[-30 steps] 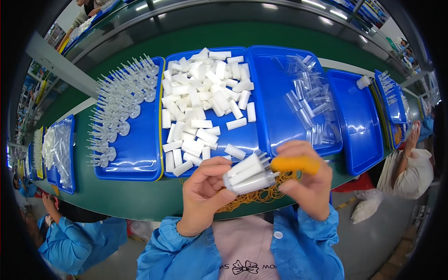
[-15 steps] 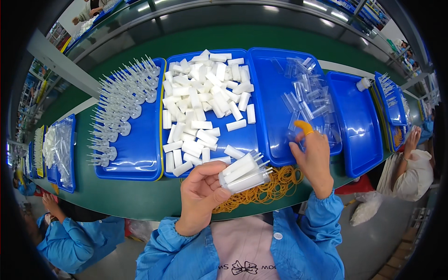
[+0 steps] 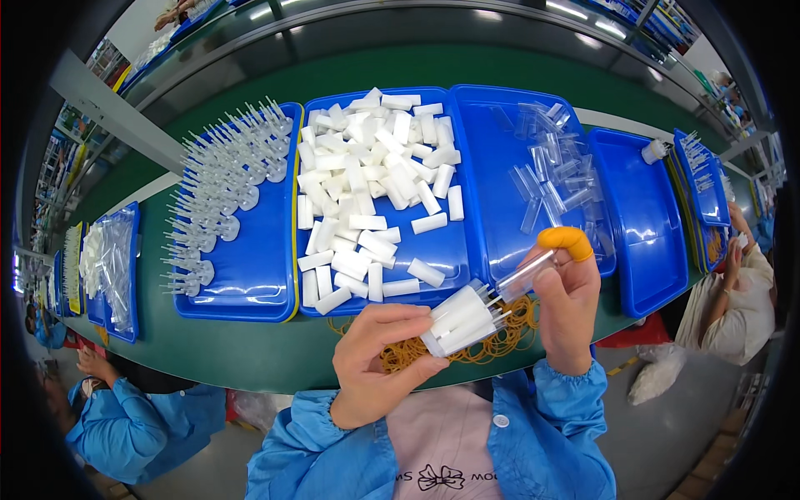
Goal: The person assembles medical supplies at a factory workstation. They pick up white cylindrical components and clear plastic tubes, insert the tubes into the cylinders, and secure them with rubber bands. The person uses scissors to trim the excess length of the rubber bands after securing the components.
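Observation:
My left hand (image 3: 373,360) is closed round the base of a clear plastic holder (image 3: 467,321), tilted toward the upper right. White cylinders fill it, and thin prongs stick out of its far end. Between thumb and forefinger, my right hand (image 3: 568,312) pinches a clear tube (image 3: 525,277); an orange finger cot (image 3: 568,242) covers that forefinger. The tube's lower end is at the prong tips; whether a prong is inside it I cannot tell. Ahead is a blue tray (image 3: 496,225) with loose clear tubes (image 3: 552,187). Left of it, another blue tray (image 3: 442,243) holds white cylinders (image 3: 367,175).
Yellow-brown rubber bands (image 3: 517,327) lie on the green table (image 3: 250,354) beneath my hands. A blue tray (image 3: 242,292) at left carries rows of pronged clear holders (image 3: 225,183). To the right, a narrower blue tray (image 3: 646,242) holds one small piece (image 3: 656,151). Other people sit at both sides.
My right hand has come back from the tube tray with a clear tube and brought it to the holder's prongs. My left hand has shifted slightly right and down with the holder.

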The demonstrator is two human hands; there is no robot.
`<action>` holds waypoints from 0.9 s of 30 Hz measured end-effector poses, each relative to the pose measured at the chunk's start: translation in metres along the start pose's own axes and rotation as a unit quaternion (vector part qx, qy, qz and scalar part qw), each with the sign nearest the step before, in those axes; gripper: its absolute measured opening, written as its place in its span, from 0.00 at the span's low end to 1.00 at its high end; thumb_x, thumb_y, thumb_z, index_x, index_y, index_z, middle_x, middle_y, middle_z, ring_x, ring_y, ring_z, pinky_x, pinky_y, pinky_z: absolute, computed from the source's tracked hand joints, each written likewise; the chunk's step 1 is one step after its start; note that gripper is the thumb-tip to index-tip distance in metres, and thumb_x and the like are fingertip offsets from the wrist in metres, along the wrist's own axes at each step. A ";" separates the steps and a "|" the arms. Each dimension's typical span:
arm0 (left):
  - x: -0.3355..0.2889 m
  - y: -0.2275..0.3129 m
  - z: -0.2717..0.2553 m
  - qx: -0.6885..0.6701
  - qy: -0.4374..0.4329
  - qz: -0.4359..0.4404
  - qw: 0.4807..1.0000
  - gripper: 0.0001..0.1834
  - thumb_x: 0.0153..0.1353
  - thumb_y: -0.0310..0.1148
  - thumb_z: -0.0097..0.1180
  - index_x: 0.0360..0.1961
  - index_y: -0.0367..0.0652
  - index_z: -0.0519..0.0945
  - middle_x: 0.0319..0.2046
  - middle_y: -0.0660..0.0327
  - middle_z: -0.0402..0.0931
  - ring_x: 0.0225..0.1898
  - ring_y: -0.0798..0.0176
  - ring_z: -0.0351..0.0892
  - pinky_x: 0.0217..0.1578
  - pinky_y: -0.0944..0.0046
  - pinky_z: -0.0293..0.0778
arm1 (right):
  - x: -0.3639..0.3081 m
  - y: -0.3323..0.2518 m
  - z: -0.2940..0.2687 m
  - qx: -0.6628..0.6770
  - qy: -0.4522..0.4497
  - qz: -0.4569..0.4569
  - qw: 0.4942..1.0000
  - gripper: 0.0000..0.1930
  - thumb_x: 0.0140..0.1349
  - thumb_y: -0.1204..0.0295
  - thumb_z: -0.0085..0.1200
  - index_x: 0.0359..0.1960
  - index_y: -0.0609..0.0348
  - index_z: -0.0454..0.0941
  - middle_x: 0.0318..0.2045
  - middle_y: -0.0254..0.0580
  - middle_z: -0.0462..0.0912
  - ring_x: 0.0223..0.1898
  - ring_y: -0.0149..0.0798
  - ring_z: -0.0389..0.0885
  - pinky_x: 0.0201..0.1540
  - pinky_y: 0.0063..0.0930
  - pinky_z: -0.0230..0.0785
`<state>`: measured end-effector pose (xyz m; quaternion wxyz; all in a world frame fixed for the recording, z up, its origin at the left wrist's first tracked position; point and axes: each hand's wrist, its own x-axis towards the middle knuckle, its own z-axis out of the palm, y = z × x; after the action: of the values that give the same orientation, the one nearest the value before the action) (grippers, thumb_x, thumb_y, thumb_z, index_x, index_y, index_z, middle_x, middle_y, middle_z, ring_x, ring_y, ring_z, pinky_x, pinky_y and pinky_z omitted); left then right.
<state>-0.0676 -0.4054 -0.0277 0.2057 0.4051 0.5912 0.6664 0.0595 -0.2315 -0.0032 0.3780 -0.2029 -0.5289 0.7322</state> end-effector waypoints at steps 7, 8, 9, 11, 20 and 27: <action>-0.001 0.001 -0.001 0.016 0.008 0.017 1.000 0.25 0.40 0.25 0.72 0.43 0.37 0.80 0.42 0.53 0.76 0.41 0.60 0.77 0.42 0.66 0.73 | -0.010 -0.001 0.010 -0.032 0.004 0.017 0.999 0.18 0.53 0.78 0.60 0.45 0.66 0.69 0.30 0.42 0.78 0.33 0.31 0.79 0.41 0.23 0.72; -0.001 0.003 -0.001 0.019 0.012 0.003 1.000 0.25 0.41 0.26 0.72 0.45 0.37 0.79 0.42 0.53 0.75 0.41 0.60 0.76 0.41 0.66 0.73 | -0.011 -0.001 0.009 -0.039 0.005 0.013 0.999 0.18 0.52 0.78 0.60 0.44 0.65 0.69 0.30 0.42 0.79 0.33 0.31 0.79 0.41 0.23 0.72; 0.000 0.007 0.001 0.021 0.015 -0.011 1.000 0.26 0.41 0.26 0.71 0.46 0.37 0.79 0.42 0.53 0.75 0.40 0.61 0.76 0.41 0.66 0.73 | -0.012 -0.001 0.009 -0.046 0.006 0.008 0.999 0.18 0.52 0.78 0.60 0.44 0.65 0.69 0.30 0.42 0.79 0.33 0.31 0.79 0.41 0.23 0.72; 0.001 0.009 0.003 0.022 0.022 -0.021 0.999 0.28 0.42 0.27 0.71 0.48 0.37 0.78 0.41 0.54 0.75 0.39 0.61 0.76 0.40 0.66 0.73 | -0.012 -0.003 0.007 -0.052 0.002 0.004 0.999 0.18 0.52 0.79 0.60 0.43 0.65 0.69 0.30 0.42 0.79 0.33 0.31 0.79 0.42 0.23 0.72; 0.001 0.016 -0.001 0.102 -0.038 0.041 0.993 0.28 0.46 0.29 0.68 0.50 0.33 0.75 0.42 0.53 0.70 0.42 0.61 0.73 0.43 0.64 0.71 | -0.015 -0.005 0.008 -0.031 0.010 -0.012 0.999 0.19 0.50 0.81 0.60 0.44 0.65 0.68 0.30 0.43 0.79 0.32 0.31 0.80 0.42 0.24 0.73; 0.007 0.024 0.003 0.122 -0.056 0.075 0.988 0.27 0.46 0.24 0.67 0.51 0.34 0.76 0.43 0.53 0.69 0.40 0.60 0.76 0.39 0.66 0.75 | -0.016 -0.003 0.006 -0.013 0.019 -0.022 1.000 0.19 0.51 0.79 0.61 0.44 0.65 0.68 0.31 0.44 0.79 0.33 0.33 0.80 0.41 0.24 0.74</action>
<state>-0.0642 -0.4038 -0.0026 0.1374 0.5072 0.6238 0.5786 0.0665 -0.2476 -0.0002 0.4010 -0.2099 -0.5351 0.7133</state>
